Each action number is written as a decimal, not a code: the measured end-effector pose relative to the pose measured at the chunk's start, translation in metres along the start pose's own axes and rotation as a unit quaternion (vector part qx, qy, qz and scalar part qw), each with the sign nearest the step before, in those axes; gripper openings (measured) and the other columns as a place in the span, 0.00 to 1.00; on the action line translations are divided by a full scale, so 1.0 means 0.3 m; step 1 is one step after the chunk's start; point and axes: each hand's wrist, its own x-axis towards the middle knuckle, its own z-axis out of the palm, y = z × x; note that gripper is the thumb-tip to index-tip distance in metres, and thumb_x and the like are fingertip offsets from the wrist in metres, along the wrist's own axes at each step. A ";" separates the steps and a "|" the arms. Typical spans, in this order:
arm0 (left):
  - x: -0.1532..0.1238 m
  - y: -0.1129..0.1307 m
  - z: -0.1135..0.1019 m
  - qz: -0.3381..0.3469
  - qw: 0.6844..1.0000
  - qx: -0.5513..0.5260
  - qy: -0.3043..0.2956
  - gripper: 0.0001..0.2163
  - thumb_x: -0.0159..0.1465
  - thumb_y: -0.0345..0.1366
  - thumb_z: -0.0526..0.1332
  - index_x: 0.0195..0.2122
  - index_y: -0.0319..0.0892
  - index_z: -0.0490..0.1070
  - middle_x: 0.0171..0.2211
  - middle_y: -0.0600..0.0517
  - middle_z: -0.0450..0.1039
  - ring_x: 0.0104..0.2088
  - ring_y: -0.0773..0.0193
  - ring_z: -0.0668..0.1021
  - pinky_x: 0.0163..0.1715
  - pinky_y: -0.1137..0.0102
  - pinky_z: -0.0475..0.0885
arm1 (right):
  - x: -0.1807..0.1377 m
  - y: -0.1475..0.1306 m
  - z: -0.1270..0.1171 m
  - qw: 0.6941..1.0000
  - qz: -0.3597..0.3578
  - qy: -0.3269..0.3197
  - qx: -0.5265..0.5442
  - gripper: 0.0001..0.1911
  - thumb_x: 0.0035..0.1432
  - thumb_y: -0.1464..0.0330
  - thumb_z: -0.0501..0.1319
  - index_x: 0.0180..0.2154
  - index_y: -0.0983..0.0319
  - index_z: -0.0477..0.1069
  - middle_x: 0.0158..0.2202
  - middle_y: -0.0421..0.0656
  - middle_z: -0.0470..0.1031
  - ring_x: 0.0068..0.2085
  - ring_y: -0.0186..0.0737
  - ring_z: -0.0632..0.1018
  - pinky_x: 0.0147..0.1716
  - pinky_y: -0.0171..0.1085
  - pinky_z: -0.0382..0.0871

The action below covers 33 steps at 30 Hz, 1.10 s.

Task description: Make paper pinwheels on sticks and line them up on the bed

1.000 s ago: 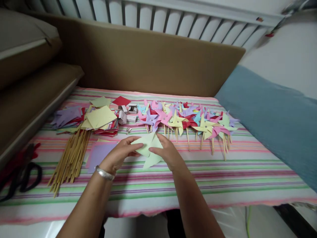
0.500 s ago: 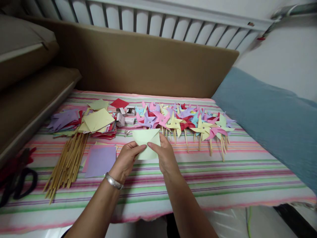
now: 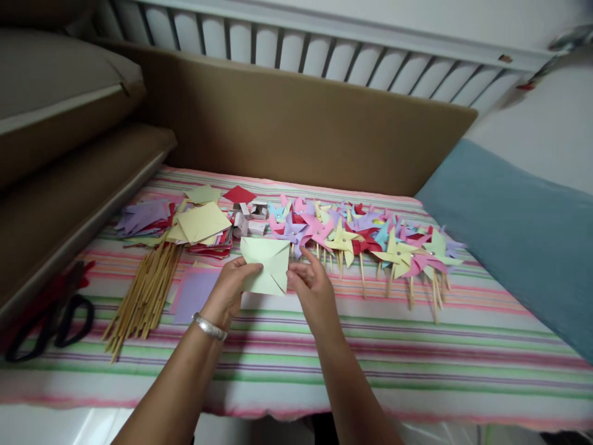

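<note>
Pinched by its left side in my left hand (image 3: pixel 228 284) is a pale green paper square (image 3: pixel 266 264), with slits running in from its corners. My right hand (image 3: pixel 311 285) is at the square's right edge, its fingers loosely curled and apart, index finger raised; whether a fingertip touches the paper is hard to tell. Under and beside my left wrist lie purple and pink paper squares (image 3: pixel 197 292). Just beyond the held square are small white boxes (image 3: pixel 250 224). Finished paper pinwheels on sticks (image 3: pixel 365 238) lie in a row to the right.
A bundle of wooden sticks (image 3: pixel 143 296) lies left, below stacks of coloured paper (image 3: pixel 204 222). Black-handled scissors (image 3: pixel 50 327) rest at the far left. Brown cushions (image 3: pixel 83 167), a brown board (image 3: pixel 296 123) and a blue padded surface (image 3: pixel 519 228) border the striped cloth (image 3: pixel 398 358).
The green square has turned flatter to view, its slits now showing. My right hand has let go of its face and moved to the right edge. The view has shifted slightly left.
</note>
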 end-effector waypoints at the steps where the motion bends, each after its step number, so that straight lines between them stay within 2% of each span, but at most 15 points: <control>1: 0.005 0.010 -0.012 0.001 1.000 -0.003 0.002 0.11 0.43 0.31 0.67 0.30 0.35 0.74 0.22 0.51 0.77 0.22 0.66 0.76 0.26 0.73 0.68 | -0.006 -0.005 -0.006 0.997 -0.054 -0.008 -0.050 0.27 0.53 0.68 0.59 0.55 0.57 0.60 0.44 0.46 0.74 0.44 0.45 0.75 0.45 0.47 0.68; 3: 0.010 0.029 -0.028 0.005 1.000 -0.006 0.003 0.13 0.43 0.31 0.67 0.31 0.35 0.75 0.22 0.51 0.77 0.23 0.65 0.76 0.27 0.72 0.69 | -0.022 -0.014 -0.011 0.976 -0.163 -0.041 -0.139 0.23 0.53 0.70 0.59 0.52 0.55 0.65 0.53 0.46 0.67 0.55 0.46 0.67 0.54 0.49 0.60; 5: 0.010 0.043 -0.035 0.006 1.000 -0.003 0.006 0.13 0.42 0.31 0.67 0.30 0.34 0.75 0.22 0.51 0.76 0.23 0.65 0.76 0.27 0.72 0.69 | -0.037 -0.018 -0.009 0.948 -0.233 -0.085 -0.200 0.22 0.53 0.72 0.58 0.50 0.53 0.66 0.60 0.43 0.58 0.61 0.47 0.58 0.58 0.50 0.53; 8: 0.005 0.054 -0.034 0.006 1.000 0.001 0.007 0.12 0.41 0.31 0.67 0.29 0.35 0.74 0.21 0.52 0.76 0.22 0.65 0.75 0.26 0.72 0.68 | -0.049 -0.014 0.003 0.927 -0.259 -0.131 -0.237 0.22 0.52 0.76 0.57 0.48 0.53 0.67 0.65 0.39 0.46 0.65 0.48 0.49 0.59 0.53 0.51; 10: 0.001 0.055 -0.032 0.006 1.000 0.004 0.001 0.11 0.41 0.31 0.67 0.28 0.35 0.74 0.20 0.52 0.75 0.21 0.66 0.75 0.26 0.72 0.68 | -0.047 -0.006 0.008 0.925 -0.264 -0.125 -0.245 0.17 0.52 0.76 0.56 0.43 0.54 0.70 0.66 0.39 0.45 0.65 0.48 0.48 0.59 0.54 0.50; 15: 0.001 0.048 -0.033 -0.006 1.000 0.028 -0.003 0.10 0.41 0.32 0.67 0.26 0.35 0.75 0.20 0.51 0.75 0.20 0.65 0.74 0.23 0.72 0.67 | -0.031 0.005 0.005 0.926 -0.276 -0.097 -0.238 0.07 0.54 0.73 0.58 0.32 0.56 0.72 0.65 0.39 0.49 0.65 0.49 0.49 0.59 0.54 0.48; 21: -0.003 0.033 -0.014 0.010 0.998 0.059 -0.007 0.10 0.40 0.32 0.67 0.25 0.35 0.74 0.20 0.52 0.75 0.19 0.67 0.72 0.21 0.73 0.64 | -0.028 0.003 0.006 0.956 -0.208 -0.085 -0.191 0.04 0.53 0.70 0.61 0.30 0.56 0.74 0.63 0.40 0.52 0.64 0.47 0.50 0.60 0.51 0.47; 25: -0.012 0.021 0.006 0.020 0.996 0.081 -0.040 0.11 0.42 0.32 0.67 0.28 0.36 0.75 0.24 0.51 0.76 0.22 0.67 0.73 0.24 0.74 0.65 | -0.026 -0.004 0.012 0.973 -0.157 -0.052 -0.161 0.03 0.52 0.69 0.61 0.29 0.57 0.74 0.61 0.42 0.56 0.64 0.47 0.52 0.60 0.50 0.46; 33: -0.023 0.008 0.029 0.019 0.989 0.127 -0.071 0.09 0.42 0.32 0.66 0.26 0.36 0.76 0.22 0.52 0.75 0.21 0.68 0.71 0.24 0.74 0.62 | -0.013 0.003 0.014 0.975 -0.143 -0.008 -0.169 0.03 0.49 0.71 0.63 0.26 0.57 0.73 0.54 0.44 0.66 0.62 0.46 0.55 0.60 0.50 0.45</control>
